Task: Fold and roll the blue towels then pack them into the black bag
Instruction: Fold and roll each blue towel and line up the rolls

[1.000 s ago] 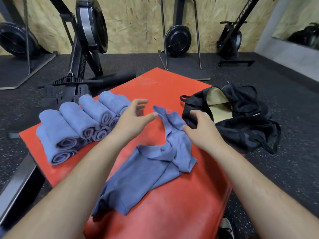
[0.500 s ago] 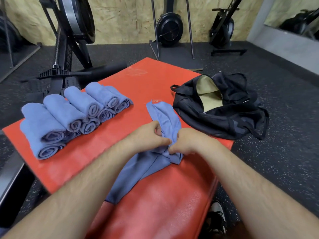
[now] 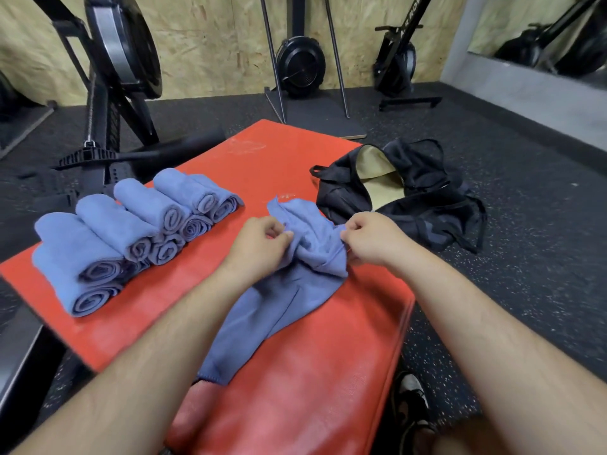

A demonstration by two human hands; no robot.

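A loose, crumpled blue towel (image 3: 279,310) lies across the middle of the red padded bench (image 3: 315,382). My left hand (image 3: 262,246) pinches its bunched upper part on the left side. On the right side my right hand (image 3: 371,238) pinches the same bunch, a hand's width away. Several rolled blue towels (image 3: 131,231) are stacked in a row at the bench's left. The black bag (image 3: 404,195) lies open at the bench's right edge, its tan lining showing and nothing visible inside.
Dark rubber gym floor (image 3: 509,274) surrounds the bench. A rowing machine (image 3: 111,77) stands at the back left, more black machines (image 3: 300,65) along the plywood wall. My shoe (image 3: 409,402) is on the floor by the bench's right side.
A second ago my hands were open over the towel. They closed on its middle close together, and have since moved apart, spreading the bunched cloth. The view shifted slightly.
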